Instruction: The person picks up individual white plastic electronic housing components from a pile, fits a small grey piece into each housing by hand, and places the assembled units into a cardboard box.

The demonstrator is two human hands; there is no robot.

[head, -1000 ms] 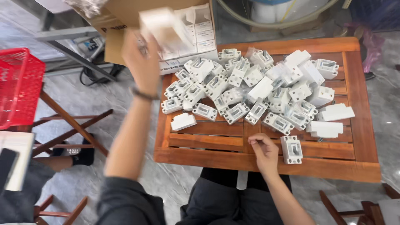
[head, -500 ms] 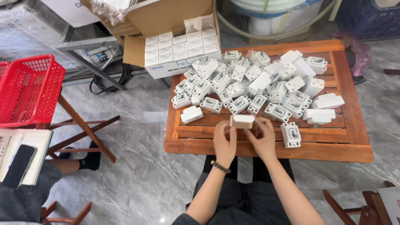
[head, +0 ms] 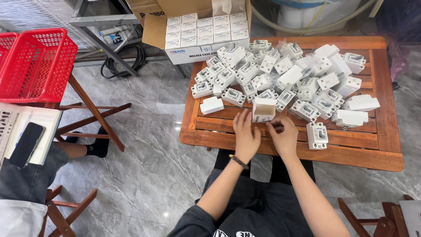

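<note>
A small white carton (head: 263, 109) is standing with its mouth open near the front edge of the wooden slatted table (head: 386, 131), just in front of the heap of white circuit breakers (head: 285, 74). Both hands are working at it: the left hand (head: 245, 134) is resting against the carton's left lower side with its fingers spread and lightly curled, and the right hand (head: 285, 136) is sitting just beside its right lower corner, fingertips pinched together on what looks like a flap or small part, though I cannot tell exactly what. The step in hand appears to be getting a single carton opened and ready for a breaker. The next move is likely calling for one hand to steady the carton while the other is picking a breaker, perhaps the lone one (head: 317, 135) lying just right of the right hand, and sliding it in squarely. Closed cartons are lying apart on the table, one at the left (head: 212, 105) and some at the right (head: 357, 110). Beyond the heap, a large cardboard box (head: 206, 30) is holding rows of packed cartons. A red basket (head: 37, 66) is sitting well off to the left. Compared with half a second ago, the carton is now standing on end with its open mouth up, where before it was being held flat between both hands, and the hands are sitting lower at its base
</note>
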